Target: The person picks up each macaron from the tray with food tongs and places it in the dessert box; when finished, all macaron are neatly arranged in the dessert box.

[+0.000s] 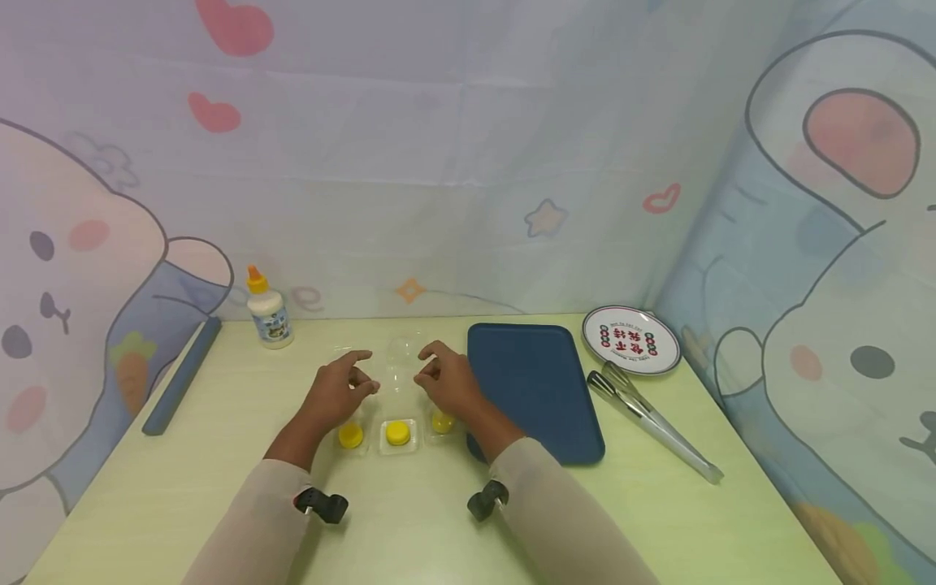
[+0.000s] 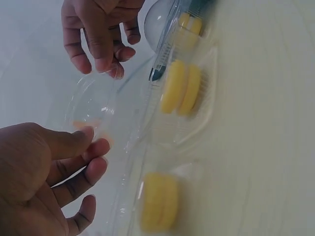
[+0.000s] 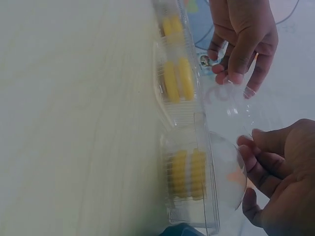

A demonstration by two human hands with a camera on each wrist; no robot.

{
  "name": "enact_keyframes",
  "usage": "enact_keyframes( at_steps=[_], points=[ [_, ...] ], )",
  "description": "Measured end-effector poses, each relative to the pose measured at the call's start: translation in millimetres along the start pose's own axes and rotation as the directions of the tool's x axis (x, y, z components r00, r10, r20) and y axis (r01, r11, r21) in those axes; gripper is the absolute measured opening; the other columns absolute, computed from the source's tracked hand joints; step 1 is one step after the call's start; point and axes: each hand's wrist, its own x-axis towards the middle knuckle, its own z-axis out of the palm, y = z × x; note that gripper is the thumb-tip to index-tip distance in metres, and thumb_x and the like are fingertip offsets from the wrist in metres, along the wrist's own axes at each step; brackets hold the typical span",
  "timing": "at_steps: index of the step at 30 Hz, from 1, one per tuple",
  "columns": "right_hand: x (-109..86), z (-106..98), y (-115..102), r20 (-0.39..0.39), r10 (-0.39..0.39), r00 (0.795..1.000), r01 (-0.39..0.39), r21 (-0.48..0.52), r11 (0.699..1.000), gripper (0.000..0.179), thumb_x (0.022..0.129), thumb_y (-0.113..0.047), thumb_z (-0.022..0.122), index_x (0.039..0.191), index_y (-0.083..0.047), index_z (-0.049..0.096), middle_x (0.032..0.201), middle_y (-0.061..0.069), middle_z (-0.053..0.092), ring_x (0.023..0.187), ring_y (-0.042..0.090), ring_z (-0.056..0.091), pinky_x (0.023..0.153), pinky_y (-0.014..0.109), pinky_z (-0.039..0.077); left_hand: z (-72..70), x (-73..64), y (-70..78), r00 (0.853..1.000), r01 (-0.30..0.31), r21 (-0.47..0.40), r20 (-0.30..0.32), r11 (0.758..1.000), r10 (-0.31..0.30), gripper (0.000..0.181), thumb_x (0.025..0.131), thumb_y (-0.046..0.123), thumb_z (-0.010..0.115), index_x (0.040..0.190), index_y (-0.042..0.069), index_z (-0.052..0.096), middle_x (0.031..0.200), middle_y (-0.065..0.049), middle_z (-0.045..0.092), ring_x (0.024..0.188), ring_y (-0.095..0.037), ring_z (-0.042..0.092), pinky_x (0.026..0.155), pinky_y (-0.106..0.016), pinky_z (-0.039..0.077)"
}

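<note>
Both hands pinch a clear plastic domed lid (image 1: pixel 398 366) between them, above the middle clear box. My left hand (image 1: pixel 340 392) grips the lid's left edge with thumb and fingertips. On the opposite edge, my right hand (image 1: pixel 452 383) does the same. Under the lid, the middle box (image 1: pixel 409 447) contains a yellow macaron (image 1: pixel 398 432). To its left, another macaron (image 1: pixel 351 435) sits in a similar box, partly behind the left hand. A third macaron (image 3: pixel 189 172) lies in the right-hand box, with a clear dome (image 3: pixel 229 172) over it.
A dark blue tray (image 1: pixel 534 390) lies right of the boxes, partly behind the right arm. Beyond it are a white plate (image 1: pixel 632 341) with printed characters and metal tongs (image 1: pixel 658 426). Back left stand a glue bottle (image 1: pixel 269 313) and a grey-blue bar (image 1: pixel 183 375).
</note>
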Motion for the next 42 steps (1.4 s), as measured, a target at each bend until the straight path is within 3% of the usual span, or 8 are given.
enact_keyframes(
  at_steps=[4,9,14,21,26,32,36,42],
  points=[
    [-0.6,-1,1,0.024,0.006,1.000,-0.007,0.034,0.999,0.052,0.101,-0.006,0.077,0.150,-0.007,0.059,0.100,0.008,0.084,0.078,0.013,0.075,0.073,0.026,0.060,-3.1,-3.0,0.6,0.999,-0.036,0.006,-0.001,0.999,0.036,0.050,0.104,0.010,0.073,0.151,0.001,0.059,0.106,-0.011,0.084,0.103,-0.030,0.079,0.100,-0.058,0.061],
    [-5.5,-3,2,0.065,-0.030,0.997,0.026,0.057,0.998,0.036,0.102,-0.004,0.075,0.137,0.001,0.071,0.103,0.014,0.082,0.074,0.020,0.078,0.065,0.020,0.057,-5.3,-8.0,1.1,0.998,-0.061,-0.017,0.003,0.998,0.061,0.033,0.108,0.008,0.066,0.140,0.001,0.069,0.110,-0.016,0.084,0.089,-0.023,0.080,0.086,-0.048,0.064],
    [-12.1,-5,4,0.094,-0.093,0.991,0.087,0.063,0.994,0.026,0.109,-0.011,0.068,0.130,0.001,0.075,0.105,0.019,0.082,0.084,0.031,0.082,0.065,0.020,0.053,-6.3,-12.9,3.4,0.997,-0.053,-0.011,0.047,0.999,0.054,0.031,0.110,0.011,0.061,0.136,-0.003,0.072,0.114,-0.016,0.084,0.092,-0.023,0.082,0.095,-0.053,0.064],
    [-15.7,-8,4,0.101,-0.131,0.986,0.130,0.017,0.991,0.035,0.114,-0.034,0.061,0.123,-0.007,0.082,0.103,0.013,0.084,0.089,0.025,0.081,0.085,0.034,0.063,-12.6,-18.6,7.1,0.988,-0.090,-0.059,0.120,0.994,0.096,0.039,0.111,0.024,0.066,0.134,-0.006,0.073,0.124,-0.021,0.081,0.109,-0.038,0.081,0.097,-0.053,0.066],
    [-21.8,-12,2,0.141,-0.170,0.975,0.175,-0.023,0.984,0.034,0.110,-0.036,0.068,0.122,-0.007,0.082,0.116,0.010,0.082,0.096,0.022,0.077,0.084,0.032,0.062,-15.6,-24.3,3.4,0.981,-0.119,-0.054,0.148,0.991,0.126,0.044,0.109,0.039,0.068,0.130,0.001,0.076,0.135,-0.020,0.076,0.123,-0.039,0.076,0.109,-0.058,0.060],
    [-30.0,-18,3,0.232,-0.171,0.958,0.168,0.034,0.985,0.049,0.099,-0.032,0.083,0.136,-0.001,0.072,0.137,0.015,0.076,0.119,0.030,0.075,0.099,0.045,0.062,-14.9,-33.8,0.3,0.964,-0.163,-0.100,0.196,0.981,0.180,0.042,0.102,0.028,0.079,0.129,-0.003,0.070,0.147,-0.025,0.068,0.134,-0.050,0.068,0.115,-0.063,0.054],
    [-35.1,-17,5,0.256,-0.145,0.956,0.142,0.028,0.989,0.055,0.092,-0.032,0.090,0.136,-0.003,0.072,0.146,0.013,0.072,0.134,0.031,0.069,0.112,0.054,0.057,-11.0,-40.1,2.0,0.966,-0.164,-0.072,0.191,0.984,0.175,0.048,0.096,0.027,0.086,0.130,-0.001,0.068,0.152,-0.024,0.065,0.138,-0.055,0.062,0.114,-0.067,0.052],
    [-42.6,-12,9,0.221,-0.143,0.965,0.157,-0.043,0.987,0.057,0.084,-0.032,0.096,0.132,-0.010,0.075,0.146,0.007,0.071,0.150,0.032,0.055,0.127,0.071,0.024,-3.8,-49.9,4.0,0.974,-0.169,-0.028,0.147,0.985,0.171,0.056,0.090,0.023,0.091,0.136,0.004,0.066,0.150,-0.020,0.064,0.145,-0.050,0.055,0.118,-0.072,0.045]
  ],
)
